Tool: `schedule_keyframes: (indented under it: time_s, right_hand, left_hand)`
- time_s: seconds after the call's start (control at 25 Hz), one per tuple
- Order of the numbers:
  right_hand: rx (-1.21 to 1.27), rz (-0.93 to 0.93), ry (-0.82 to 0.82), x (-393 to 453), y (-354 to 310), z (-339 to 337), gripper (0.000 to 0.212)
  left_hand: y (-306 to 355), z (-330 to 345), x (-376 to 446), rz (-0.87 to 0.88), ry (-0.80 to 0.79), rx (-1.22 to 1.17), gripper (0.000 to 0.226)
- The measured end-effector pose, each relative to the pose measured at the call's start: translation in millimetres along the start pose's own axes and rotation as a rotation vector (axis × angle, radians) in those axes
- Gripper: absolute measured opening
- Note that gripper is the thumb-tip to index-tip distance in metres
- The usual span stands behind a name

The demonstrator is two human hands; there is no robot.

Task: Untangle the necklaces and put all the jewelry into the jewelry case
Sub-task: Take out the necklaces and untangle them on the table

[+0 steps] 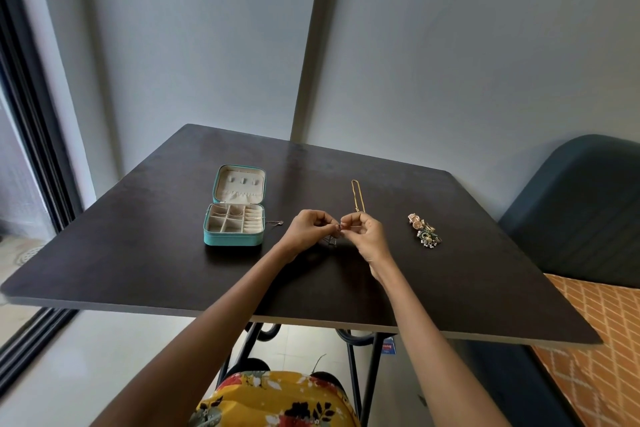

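Note:
My left hand (309, 228) and my right hand (365, 233) meet over the middle of the dark table (145, 246), fingertips pinched together on a thin dark necklace (331, 242) that dangles below them. A gold chain necklace (357, 195) lies straight on the table just beyond my right hand. The teal jewelry case (234, 218) stands open to the left, its cream compartments showing, with a chain lying in them. A small chain piece (276, 223) lies beside the case's right edge. A heap of earrings and small ornaments (424, 230) rests to the right.
A dark blue chair (581, 204) stands at the table's right. An orange patterned cloth (595, 357) lies at the lower right. A window frame (31, 135) runs along the left. The table's near edge is just above my lap.

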State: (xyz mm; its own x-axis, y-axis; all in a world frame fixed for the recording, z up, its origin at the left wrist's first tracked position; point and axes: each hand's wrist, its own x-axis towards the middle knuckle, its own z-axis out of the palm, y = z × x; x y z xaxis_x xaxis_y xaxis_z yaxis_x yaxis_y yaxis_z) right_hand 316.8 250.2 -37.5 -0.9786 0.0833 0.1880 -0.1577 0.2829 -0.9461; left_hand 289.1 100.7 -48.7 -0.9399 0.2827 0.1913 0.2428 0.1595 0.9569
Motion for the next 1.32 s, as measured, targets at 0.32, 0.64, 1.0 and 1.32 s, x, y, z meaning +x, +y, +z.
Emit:
schedule_keyframes:
  time_s: [0.32,0.64,1.0,1.32]
  right_hand:
    - [-0.094,-0.100,0.042,-3.8,8.7,-5.4,0.010]
    - [-0.401,-0.218,-0.014,1.3,-7.0,-14.3,0.002]
    - [-0.297,-0.166,0.049,6.3,-2.3,-2.1,0.005]
    - [-0.163,-0.133,0.135,-0.3,-0.4,8.3,0.004]
  left_hand:
    - [3.4,-0.3,-2.1,-0.005,0.002,-0.002,0.006]
    - [-0.7,-1.7,-0.5,0.029,0.019,0.067,0.009]
    - [-3.3,-4.5,-0.8,0.090,0.221,-0.010,0.012]
    - [-0.4,-1.9,-2.3,0.091,0.260,0.222,0.006]
